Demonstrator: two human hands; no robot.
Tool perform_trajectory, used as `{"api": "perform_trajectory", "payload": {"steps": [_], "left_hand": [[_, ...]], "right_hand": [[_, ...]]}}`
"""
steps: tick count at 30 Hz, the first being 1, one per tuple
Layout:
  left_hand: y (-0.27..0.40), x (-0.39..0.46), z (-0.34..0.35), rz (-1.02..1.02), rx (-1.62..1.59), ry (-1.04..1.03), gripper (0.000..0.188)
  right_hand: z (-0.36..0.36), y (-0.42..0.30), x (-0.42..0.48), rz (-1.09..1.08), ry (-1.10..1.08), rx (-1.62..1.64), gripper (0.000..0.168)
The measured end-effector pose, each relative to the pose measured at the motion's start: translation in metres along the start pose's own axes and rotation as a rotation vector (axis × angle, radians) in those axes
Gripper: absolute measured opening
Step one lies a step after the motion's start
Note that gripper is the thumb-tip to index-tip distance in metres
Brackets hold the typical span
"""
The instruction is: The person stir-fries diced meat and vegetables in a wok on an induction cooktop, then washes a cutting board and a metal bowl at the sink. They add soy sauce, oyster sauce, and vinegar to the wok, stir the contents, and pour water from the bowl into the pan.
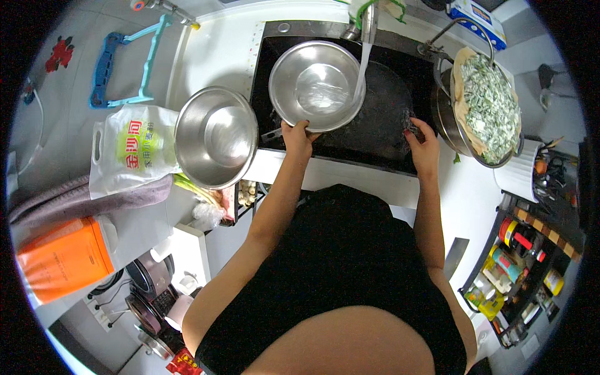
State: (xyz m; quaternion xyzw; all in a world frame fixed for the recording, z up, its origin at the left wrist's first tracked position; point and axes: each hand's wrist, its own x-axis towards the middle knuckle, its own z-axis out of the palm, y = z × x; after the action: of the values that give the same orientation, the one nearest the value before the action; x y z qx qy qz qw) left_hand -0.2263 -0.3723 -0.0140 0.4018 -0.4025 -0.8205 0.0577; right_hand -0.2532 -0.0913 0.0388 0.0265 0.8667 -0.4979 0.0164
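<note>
My left hand [297, 138] grips the near rim of a stainless steel bowl [287, 82], thumb over the edge. The bowl is held in a black sink [337, 150], and a stream of water [363, 70] runs into it from the faucet [370, 23]. Shallow water shows at the bottom. At the sink's right side, my right hand [424, 145] pinches a dark wire scouring pad [408, 122] between thumb and fingers. To the left, a second steel bowl [194, 136] stands tilted in view, with nothing visible inside it.
Right of the sink stands a metal pot [443, 119] topped by a tan sheet heaped with chopped greens [490, 110]. Beyond it are a white utensil holder [515, 166] and a rack of bottles [508, 262]. A printed plastic bag [110, 159] lies left of the second bowl.
</note>
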Motion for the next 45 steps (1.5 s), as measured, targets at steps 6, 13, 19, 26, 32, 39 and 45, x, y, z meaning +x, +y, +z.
{"api": "perform_trajectory", "payload": {"steps": [6,13,19,26,32,39,45], "left_hand": [[0.008,0.013,0.015,-0.104,-0.087,0.260,0.048],[-0.010,0.060,0.004,-0.740,-1.068,-0.688,0.051],[-0.014,0.076,0.027,-0.775,-1.177,-0.848,0.045],[0.041,0.093,0.046,-0.511,-0.982,-0.658,0.022],[0.092,0.132,0.057,0.020,-0.780,-0.037,0.017],[0.140,0.139,0.090,0.392,-0.309,0.503,0.051],[0.123,0.140,0.072,0.418,-0.275,0.405,0.049]], "right_hand": [[0.005,-0.010,0.001,-0.081,0.005,-0.030,0.032],[-0.001,0.003,-0.004,-0.030,-0.023,-0.032,0.032],[0.005,-0.005,-0.009,-0.013,-0.041,-0.074,0.033],[0.017,0.022,-0.005,-0.053,-0.065,-0.073,0.035],[0.037,0.017,0.014,0.078,-0.119,-0.125,0.037],[0.062,0.005,0.080,-0.080,-0.121,-0.151,0.032],[0.097,-0.018,0.136,-0.043,-0.250,0.109,0.033]]}}
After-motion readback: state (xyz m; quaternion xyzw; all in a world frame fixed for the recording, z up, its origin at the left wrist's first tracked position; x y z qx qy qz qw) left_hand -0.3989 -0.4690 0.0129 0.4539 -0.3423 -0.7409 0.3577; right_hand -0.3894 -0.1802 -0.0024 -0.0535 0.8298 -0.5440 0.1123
